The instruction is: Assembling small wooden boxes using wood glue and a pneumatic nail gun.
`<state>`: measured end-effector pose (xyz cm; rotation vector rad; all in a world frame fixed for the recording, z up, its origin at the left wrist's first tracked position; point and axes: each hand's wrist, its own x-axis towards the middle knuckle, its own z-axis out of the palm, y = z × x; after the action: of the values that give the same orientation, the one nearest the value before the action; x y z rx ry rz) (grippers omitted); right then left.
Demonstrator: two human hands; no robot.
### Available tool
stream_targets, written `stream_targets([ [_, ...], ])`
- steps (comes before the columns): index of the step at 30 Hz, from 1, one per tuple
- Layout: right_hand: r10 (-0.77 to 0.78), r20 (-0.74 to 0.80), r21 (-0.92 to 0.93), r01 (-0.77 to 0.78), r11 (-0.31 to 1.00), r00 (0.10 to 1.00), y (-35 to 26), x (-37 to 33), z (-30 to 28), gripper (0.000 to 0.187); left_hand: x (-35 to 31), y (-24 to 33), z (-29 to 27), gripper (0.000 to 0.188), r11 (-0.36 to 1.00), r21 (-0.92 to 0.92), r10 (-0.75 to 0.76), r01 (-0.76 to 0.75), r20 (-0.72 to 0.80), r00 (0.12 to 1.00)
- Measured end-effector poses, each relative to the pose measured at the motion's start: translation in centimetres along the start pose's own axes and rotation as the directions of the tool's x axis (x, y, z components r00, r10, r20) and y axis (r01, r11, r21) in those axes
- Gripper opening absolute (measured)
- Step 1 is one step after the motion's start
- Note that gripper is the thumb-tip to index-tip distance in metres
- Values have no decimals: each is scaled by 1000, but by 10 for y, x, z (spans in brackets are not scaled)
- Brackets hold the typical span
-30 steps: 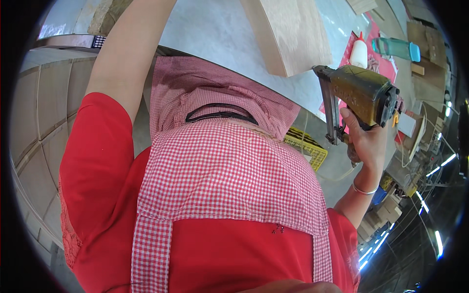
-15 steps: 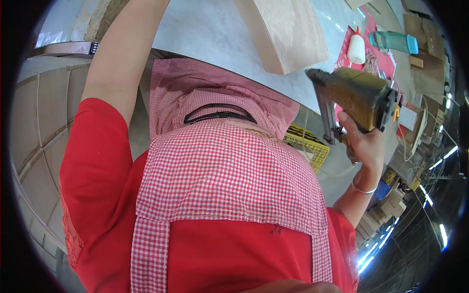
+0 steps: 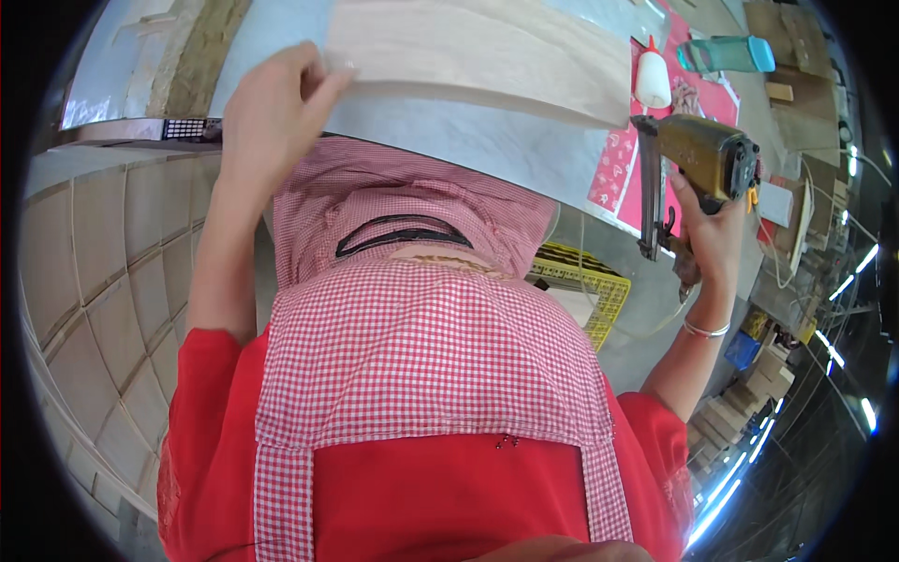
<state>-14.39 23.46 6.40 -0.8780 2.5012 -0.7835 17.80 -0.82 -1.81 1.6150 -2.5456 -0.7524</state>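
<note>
Wooden piece [image 3: 487,51] swung crosswise, bare table [image 3: 449,129] along its near edge.

Worktable [image 3: 403,122] ahead of the person, wooden board [image 3: 478,47] on it, pneumatic nail gun [image 3: 702,155] to the right.
Left hand [image 3: 272,112] at board's left end; wooden beam [image 3: 195,56] on table, further left. Nail gun in right hand [image 3: 716,234], just off board's right end, in front of sheet [image 3: 613,169] on table's right part. Squeeze bottle [image 3: 652,80] beyond nail gun, past board's right end; water bottle [image 3: 726,54] right of and beyond squeeze bottle. Plastic crate [image 3: 609,300] below table edge, right of apron [image 3: 431,356]. Panels [image 3: 103,244] left of person, below table level.
</note>
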Motion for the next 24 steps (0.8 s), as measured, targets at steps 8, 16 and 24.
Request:
stream_targets([
  [8, -59, 64, 2, 59, 998, 996, 1, -1, -10, 26, 56, 77, 48, 51, 465, 390, 823, -794, -521, 226],
  [16, -31, 97, 24, 29, 999, 995, 4, -5, -10, 28, 76, 136, 28, 63, 681, 160, 688, -714, 191, 700],
  [24, -11, 126, 22, 9, 1000, 992, 8, 1, -9, 31, 70, 139, 23, 63, 696, 186, 663, -693, 204, 721],
])
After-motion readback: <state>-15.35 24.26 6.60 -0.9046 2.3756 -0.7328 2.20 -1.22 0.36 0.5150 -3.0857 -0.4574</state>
